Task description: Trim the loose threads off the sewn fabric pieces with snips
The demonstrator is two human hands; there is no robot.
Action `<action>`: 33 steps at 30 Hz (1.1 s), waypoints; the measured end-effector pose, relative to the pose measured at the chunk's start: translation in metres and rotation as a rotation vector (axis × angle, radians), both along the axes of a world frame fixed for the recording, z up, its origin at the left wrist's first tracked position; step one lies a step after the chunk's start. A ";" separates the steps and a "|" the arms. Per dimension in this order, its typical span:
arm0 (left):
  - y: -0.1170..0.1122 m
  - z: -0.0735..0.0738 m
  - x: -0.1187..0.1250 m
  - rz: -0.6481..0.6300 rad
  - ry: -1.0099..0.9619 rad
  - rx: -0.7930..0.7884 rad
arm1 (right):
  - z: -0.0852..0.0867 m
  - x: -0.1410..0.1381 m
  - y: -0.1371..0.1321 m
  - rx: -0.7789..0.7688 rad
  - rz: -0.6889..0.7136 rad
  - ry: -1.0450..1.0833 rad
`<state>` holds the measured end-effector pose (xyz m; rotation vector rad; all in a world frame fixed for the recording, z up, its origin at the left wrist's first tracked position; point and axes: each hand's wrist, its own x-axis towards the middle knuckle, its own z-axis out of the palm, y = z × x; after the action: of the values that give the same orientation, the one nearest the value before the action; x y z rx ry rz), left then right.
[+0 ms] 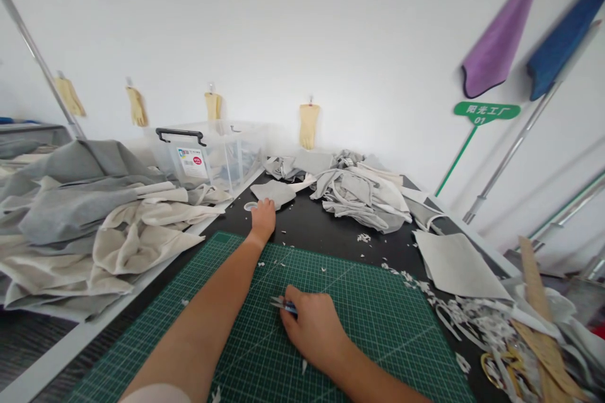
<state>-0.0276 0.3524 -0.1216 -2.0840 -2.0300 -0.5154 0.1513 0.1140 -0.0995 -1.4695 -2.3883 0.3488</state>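
Right hand [314, 327] has its fingers closed on one pair of blue-handled snips [284, 306] over the one green cutting mat [359, 308]; left hand [263, 220] lies flat, fingers open, on the black worktop [331, 220], just beside one grey fabric piece [274, 192].

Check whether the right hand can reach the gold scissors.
Probably yes: the mat lies open between the right hand and the scissors, but the hand holds snips and white scraps lie around the handles.
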 end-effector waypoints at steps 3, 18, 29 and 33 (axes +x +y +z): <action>0.003 0.002 -0.003 0.020 -0.028 0.005 | -0.003 0.001 0.003 0.010 -0.004 0.039; -0.070 0.126 -0.075 0.105 -0.441 0.419 | -0.015 0.003 0.004 0.097 -0.003 0.107; -0.197 0.119 -0.080 -0.405 -1.242 0.038 | -0.023 0.028 0.001 0.125 -0.353 0.377; -0.245 0.098 -0.070 -0.532 -1.478 -0.322 | -0.024 0.048 -0.019 0.039 -0.392 0.622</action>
<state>-0.0971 0.1076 -0.0237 -2.7656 -1.9867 -2.5618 0.1992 0.0955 -0.1236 -1.4915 -1.5814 0.5577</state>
